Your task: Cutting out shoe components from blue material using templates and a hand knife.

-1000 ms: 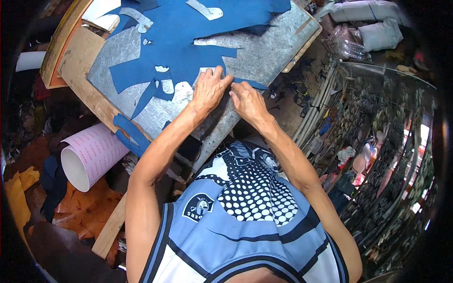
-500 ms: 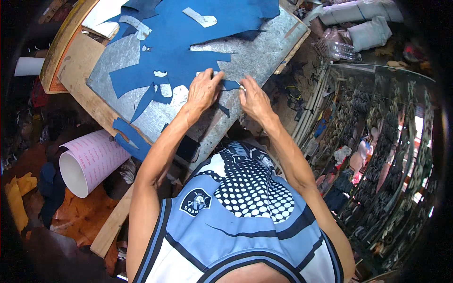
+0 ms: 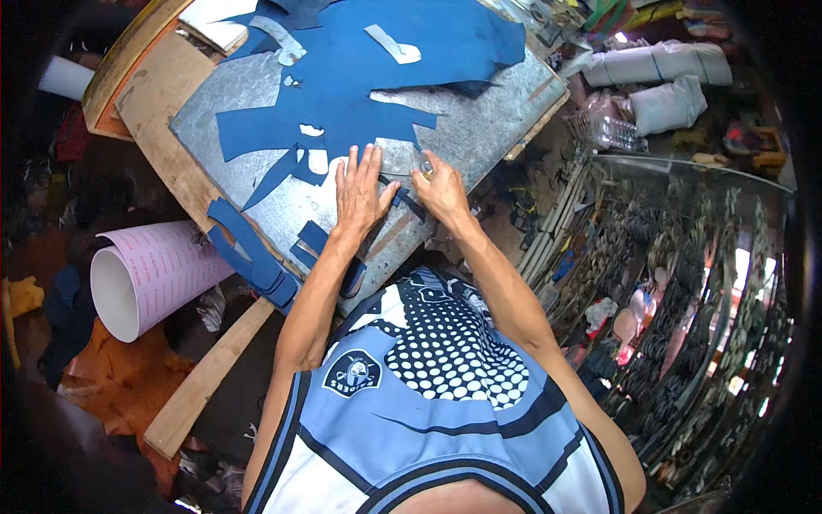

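Pressing down near the lower edge of the blue sheet (image 3: 334, 73), the left hand (image 3: 360, 195) lies palm down, its fingers straight and slightly spread, the thumb angled out to the right. The right hand (image 3: 442, 193) is just beside it, fingers curled in and pinching a small tool (image 3: 427, 168), of which only a shiny bit shows (the rest is hidden by the hand, so its kind cannot be told). Between the two hands is a pale grey patch (image 3: 396, 158); whether it is a loose piece or bare metal is unclear. A narrow dark strip (image 3: 413, 208) lies near the left thumb.

The sheet rests on a grey metal board (image 3: 488, 116), spread over its far half, with cut-out gaps that let the metal through. More blue pieces (image 3: 244, 257) hang over the board's left edge, and a smaller scrap (image 3: 312, 236) lies just left of the left forearm.

Beyond the board, at lower left, are a pink roll (image 3: 167, 274) with its pale end facing out, a wooden plank (image 3: 210, 377) and orange-brown leather (image 3: 124, 377). White bundles (image 3: 659, 65) lie at upper right, and crowded hanging strands (image 3: 685, 317) fill the right side. The person wears a blue, white and black jersey (image 3: 462, 428).
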